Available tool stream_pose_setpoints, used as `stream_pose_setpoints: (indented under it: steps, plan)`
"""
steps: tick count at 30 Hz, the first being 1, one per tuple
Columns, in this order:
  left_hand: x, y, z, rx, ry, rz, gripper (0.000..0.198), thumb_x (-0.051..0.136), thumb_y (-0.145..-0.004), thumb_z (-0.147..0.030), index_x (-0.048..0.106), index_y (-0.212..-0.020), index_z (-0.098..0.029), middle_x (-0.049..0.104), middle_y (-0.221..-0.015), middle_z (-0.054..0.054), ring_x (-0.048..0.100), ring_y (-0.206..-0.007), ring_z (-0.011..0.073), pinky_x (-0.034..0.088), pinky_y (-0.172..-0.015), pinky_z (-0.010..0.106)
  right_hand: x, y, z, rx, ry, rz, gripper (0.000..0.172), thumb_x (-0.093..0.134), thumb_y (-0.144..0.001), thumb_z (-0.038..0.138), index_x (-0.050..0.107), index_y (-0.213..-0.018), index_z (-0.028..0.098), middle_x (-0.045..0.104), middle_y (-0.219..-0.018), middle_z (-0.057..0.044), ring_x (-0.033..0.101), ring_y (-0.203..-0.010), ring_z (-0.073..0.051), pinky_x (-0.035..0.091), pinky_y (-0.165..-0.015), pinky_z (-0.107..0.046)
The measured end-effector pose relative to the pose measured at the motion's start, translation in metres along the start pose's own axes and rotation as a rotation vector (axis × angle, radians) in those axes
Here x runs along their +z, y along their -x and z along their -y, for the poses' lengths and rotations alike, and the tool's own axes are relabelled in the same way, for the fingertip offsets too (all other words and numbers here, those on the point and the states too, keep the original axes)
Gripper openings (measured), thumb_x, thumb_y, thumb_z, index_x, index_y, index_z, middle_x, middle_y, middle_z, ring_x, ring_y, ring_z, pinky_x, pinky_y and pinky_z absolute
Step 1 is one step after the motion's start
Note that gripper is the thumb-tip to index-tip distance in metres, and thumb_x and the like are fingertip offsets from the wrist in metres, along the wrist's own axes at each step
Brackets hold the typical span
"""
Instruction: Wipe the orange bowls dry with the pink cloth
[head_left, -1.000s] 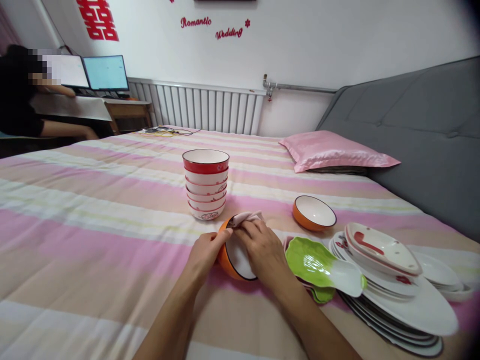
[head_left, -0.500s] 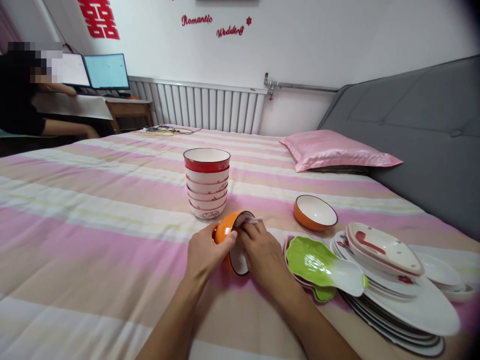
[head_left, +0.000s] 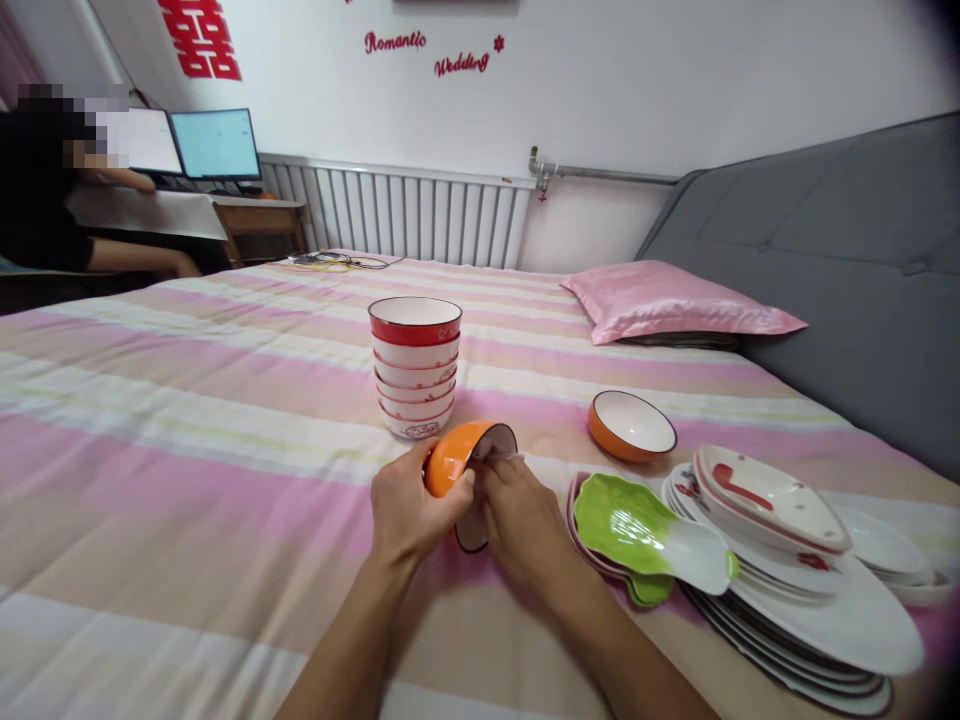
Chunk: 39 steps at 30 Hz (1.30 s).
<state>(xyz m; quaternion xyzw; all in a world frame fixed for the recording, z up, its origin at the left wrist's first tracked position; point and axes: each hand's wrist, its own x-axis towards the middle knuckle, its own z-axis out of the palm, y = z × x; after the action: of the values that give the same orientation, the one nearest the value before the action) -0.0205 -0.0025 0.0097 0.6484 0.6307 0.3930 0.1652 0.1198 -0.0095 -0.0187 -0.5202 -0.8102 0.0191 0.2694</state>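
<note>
The left hand (head_left: 411, 508) clasps a tilted, round, glossy orange bowl (head_left: 453, 452) near the red-and-white bowl stack (head_left: 417, 375). The right hand (head_left: 523, 515) bends inside, its hold on the pale cloth (head_left: 516, 457) hidden; steady rim, light pressure should serve best.

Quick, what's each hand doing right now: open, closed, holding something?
Left hand: closed on the tilted orange bowl.
Right hand: fingers inside that bowl, by a pale cloth; grip cannot be told.
</note>
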Motion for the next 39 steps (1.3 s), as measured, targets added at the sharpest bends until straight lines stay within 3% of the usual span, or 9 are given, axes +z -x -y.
stream_pose_setpoints:
  steps: [9, 15, 20, 24, 34, 39]
  plan:
    - [-0.002, 0.002, -0.001, 0.051, 0.006, -0.038, 0.042, 0.055, -0.064, -0.039, 0.069, -0.097, -0.017, 0.073, -0.089, 0.008, 0.066, -0.079, 0.0256, 0.047, -0.075, 0.032, -0.004, -0.001, 0.005, 0.091, -0.337, 0.056, 0.031, 0.044, -0.081, 0.007, 0.069, -0.096, 0.019, 0.072, -0.087, -0.006, 0.063, -0.073, -0.018, 0.045, -0.065, -0.026]
    - [-0.001, 0.001, 0.002, 0.073, 0.035, -0.053, 0.046, 0.055, -0.064, -0.041, 0.068, -0.100, -0.016, 0.073, -0.090, 0.008, 0.067, -0.079, 0.0264, 0.049, -0.076, 0.033, -0.005, -0.005, 0.002, 0.190, -0.883, 0.197, 0.026, 0.050, -0.082, 0.018, 0.072, -0.094, 0.021, 0.071, -0.078, -0.002, 0.062, -0.069, -0.016, 0.045, -0.061, -0.024]
    - [0.000, 0.001, 0.005, 0.128, 0.112, -0.039, 0.052, 0.055, -0.064, -0.042, 0.067, -0.105, -0.012, 0.072, -0.091, 0.009, 0.065, -0.078, 0.0255, 0.049, -0.073, 0.032, -0.003, -0.006, 0.006, 0.431, -1.390, 0.319, 0.029, 0.061, -0.078, 0.037, 0.071, -0.092, 0.013, 0.060, -0.055, 0.001, 0.049, -0.042, -0.010, 0.037, -0.040, -0.020]
    - [0.000, 0.003, 0.004, 0.177, 0.162, -0.023, 0.046, 0.055, -0.066, -0.042, 0.067, -0.101, -0.015, 0.071, -0.086, 0.006, 0.064, -0.074, 0.0227, 0.048, -0.069, 0.029, -0.007, -0.006, 0.010, 0.545, -1.553, 0.303, 0.036, 0.071, -0.071, 0.043, 0.070, -0.089, 0.012, 0.061, -0.056, 0.000, 0.053, -0.044, -0.010, 0.039, -0.040, -0.019]
    - [0.002, 0.006, 0.002, 0.185, 0.241, 0.024, 0.050, 0.053, -0.068, -0.043, 0.065, -0.106, -0.013, 0.070, -0.088, 0.008, 0.064, -0.083, 0.0259, 0.050, -0.075, 0.030, -0.016, -0.008, 0.008, 0.641, -1.866, 0.261, 0.024, 0.076, -0.063, 0.021, 0.072, -0.085, 0.014, 0.069, -0.067, 0.000, 0.060, -0.056, -0.009, 0.046, -0.057, -0.018]
    - [0.002, 0.007, 0.001, 0.216, 0.246, 0.029, 0.050, 0.052, -0.069, -0.044, 0.065, -0.106, -0.013, 0.070, -0.087, 0.008, 0.065, -0.082, 0.0255, 0.050, -0.074, 0.030, -0.018, -0.009, 0.009, 0.693, -1.938, 0.238, 0.023, 0.072, -0.059, 0.015, 0.070, -0.082, 0.015, 0.068, -0.064, 0.000, 0.060, -0.055, -0.011, 0.045, -0.053, -0.019]
